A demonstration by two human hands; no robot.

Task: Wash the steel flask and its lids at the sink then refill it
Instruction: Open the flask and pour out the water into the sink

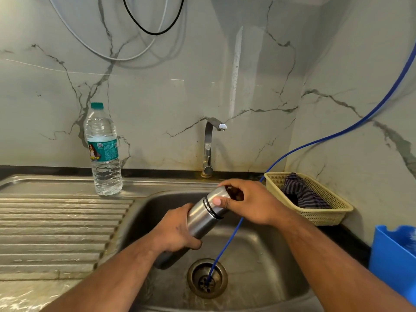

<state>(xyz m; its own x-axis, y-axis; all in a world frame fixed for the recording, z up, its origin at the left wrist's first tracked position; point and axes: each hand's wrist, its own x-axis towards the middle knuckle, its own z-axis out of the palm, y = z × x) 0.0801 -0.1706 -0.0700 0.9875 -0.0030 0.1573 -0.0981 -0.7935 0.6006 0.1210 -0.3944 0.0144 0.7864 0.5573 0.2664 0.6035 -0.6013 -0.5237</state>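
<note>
I hold the steel flask (202, 218) tilted over the sink basin (258, 251), its top pointing up and to the right. My left hand (176, 230) grips the flask's lower body. My right hand (245, 200) is curled round the steel lid (219, 195) on the flask's top end, thumb on its side. The lid sits on the flask, with a black ring between them. The tap (210, 145) stands behind the basin; no water runs from it.
A clear plastic water bottle (103, 152) stands on the sink's back ledge at left, beside the ribbed drainboard (60, 230). A blue hose (227, 244) runs into the drain (207, 278). A beige basket (315, 212) with a striped cloth sits right; a blue tub (391, 257) is at the far right.
</note>
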